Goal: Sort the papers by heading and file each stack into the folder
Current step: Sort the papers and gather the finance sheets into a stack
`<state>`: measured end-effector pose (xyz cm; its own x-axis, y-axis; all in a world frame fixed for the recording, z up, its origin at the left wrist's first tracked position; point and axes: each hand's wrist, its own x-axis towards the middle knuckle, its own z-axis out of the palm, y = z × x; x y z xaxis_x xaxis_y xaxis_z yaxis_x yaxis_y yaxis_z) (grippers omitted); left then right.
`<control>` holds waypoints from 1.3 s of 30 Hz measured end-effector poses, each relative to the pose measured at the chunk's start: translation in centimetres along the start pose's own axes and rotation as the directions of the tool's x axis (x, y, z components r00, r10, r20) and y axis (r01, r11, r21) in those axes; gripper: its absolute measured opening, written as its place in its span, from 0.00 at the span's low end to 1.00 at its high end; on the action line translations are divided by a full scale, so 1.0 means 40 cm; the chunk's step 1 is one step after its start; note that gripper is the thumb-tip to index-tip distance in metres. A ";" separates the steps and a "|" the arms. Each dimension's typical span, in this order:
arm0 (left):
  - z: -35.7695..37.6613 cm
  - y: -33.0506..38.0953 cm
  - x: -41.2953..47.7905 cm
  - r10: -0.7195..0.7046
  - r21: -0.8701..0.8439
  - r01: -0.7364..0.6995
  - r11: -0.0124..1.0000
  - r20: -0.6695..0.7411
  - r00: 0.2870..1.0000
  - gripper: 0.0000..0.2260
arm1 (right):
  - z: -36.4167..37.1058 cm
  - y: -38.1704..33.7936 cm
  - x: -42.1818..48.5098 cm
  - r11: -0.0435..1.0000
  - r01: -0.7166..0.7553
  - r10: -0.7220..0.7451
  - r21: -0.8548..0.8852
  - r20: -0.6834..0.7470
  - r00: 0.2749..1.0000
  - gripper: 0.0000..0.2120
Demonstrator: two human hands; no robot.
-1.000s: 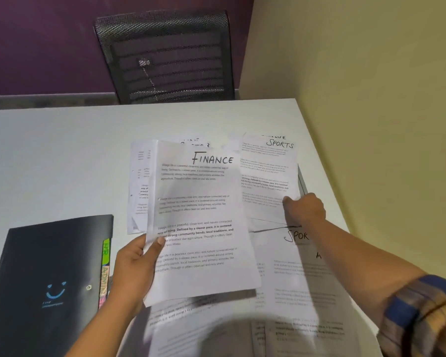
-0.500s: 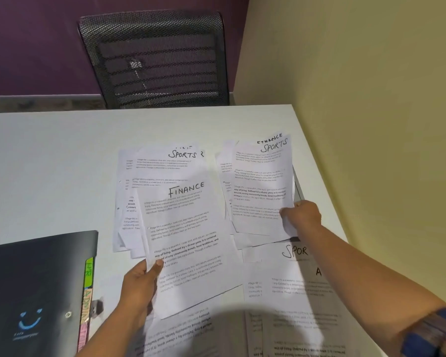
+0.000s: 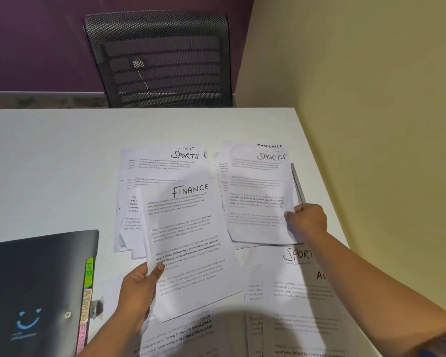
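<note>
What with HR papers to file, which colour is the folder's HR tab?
The HR tab is bright green; head view shows it.

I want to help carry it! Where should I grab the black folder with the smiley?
Take the black folder by its far right corner, I'd say, coming from the right. It lies flat and shut, and that corner is bare cover. Lower down that edge, the HR tab and other tabs stick out and could bend, with the left hand holding the Finance sheet close beside them.
</note>
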<state>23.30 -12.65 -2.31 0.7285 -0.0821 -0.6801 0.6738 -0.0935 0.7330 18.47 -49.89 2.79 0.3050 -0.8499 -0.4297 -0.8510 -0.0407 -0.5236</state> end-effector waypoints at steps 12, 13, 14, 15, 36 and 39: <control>0.005 0.018 -0.020 0.018 -0.031 -0.017 0.999 0.035 0.999 0.09 | -0.014 -0.009 -0.008 0.998 0.000 -0.003 0.058 0.054 0.999 0.09; 0.007 0.020 -0.022 0.018 -0.027 -0.017 0.999 0.046 0.999 0.08 | -0.015 -0.007 -0.003 0.998 0.006 -0.009 0.059 0.049 0.999 0.09; 0.007 0.019 -0.019 0.016 -0.027 -0.015 1.000 0.049 0.999 0.07 | -0.016 -0.004 0.001 0.999 0.021 -0.023 0.044 0.037 0.999 0.09; 0.007 0.019 -0.020 0.023 -0.037 -0.021 0.999 0.058 0.998 0.06 | -0.018 -0.001 0.006 0.999 0.041 -0.041 0.015 0.024 0.999 0.12; -0.009 -0.005 0.006 -0.019 -0.022 0.020 1.000 0.049 0.999 0.07 | -0.105 0.005 0.036 0.993 0.076 -0.074 0.087 -0.032 0.997 0.11; -0.010 -0.012 0.010 -0.013 -0.034 0.014 0.999 0.048 0.999 0.07 | -0.114 0.014 0.043 0.994 0.103 -0.100 0.026 -0.101 0.990 0.05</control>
<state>23.32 -12.23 -2.92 0.7132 -0.1283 -0.6891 0.6879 -0.0607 0.7233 16.59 -53.78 5.11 0.3435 -0.8904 -0.2987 -0.8039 -0.1143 -0.5836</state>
